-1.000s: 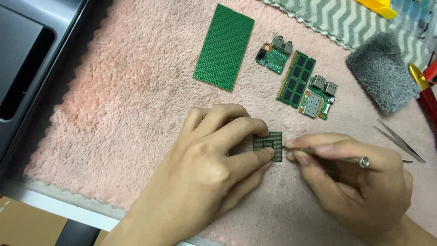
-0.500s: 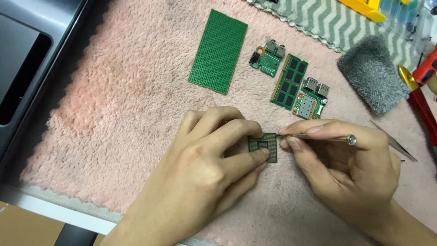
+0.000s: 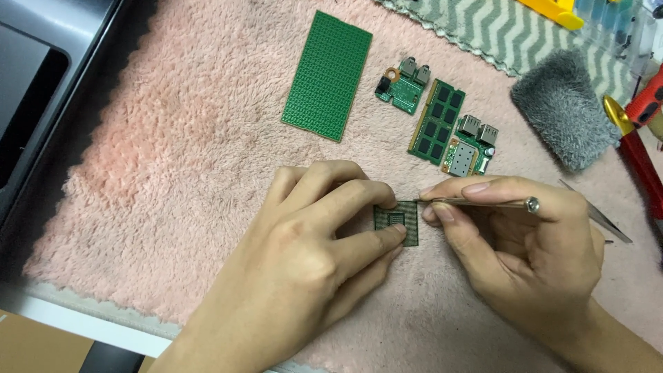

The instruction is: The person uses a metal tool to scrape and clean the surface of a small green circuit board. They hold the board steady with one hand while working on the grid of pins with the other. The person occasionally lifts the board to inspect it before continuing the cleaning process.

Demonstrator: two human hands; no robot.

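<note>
A: Chip position?
B: Square processor chip (image 3: 397, 224) flat on pink fleece mat (image 3: 173, 173), pinched at its edges by left hand (image 3: 311, 255).
A: Right hand (image 3: 532, 249)?
B: Closed around metal tweezers (image 3: 476, 202), tip at chip's upper right corner.

- The desk (image 3: 83, 324) is seen as a pale edge at the lower left and is covered by a pink fluffy mat (image 3: 173, 179).
- A green perforated board (image 3: 327, 76) is laid flat on the mat, at the upper middle.
- A small connector board (image 3: 402, 85), a memory module (image 3: 437, 121) and a second small board (image 3: 471, 145) are laid in a row to its right.
- A square processor chip (image 3: 396, 224) is laid on the mat at centre.
- A grey fluffy pad (image 3: 565, 109) is laid at the upper right, overlapping a grey zigzag cloth (image 3: 497, 31).
</note>
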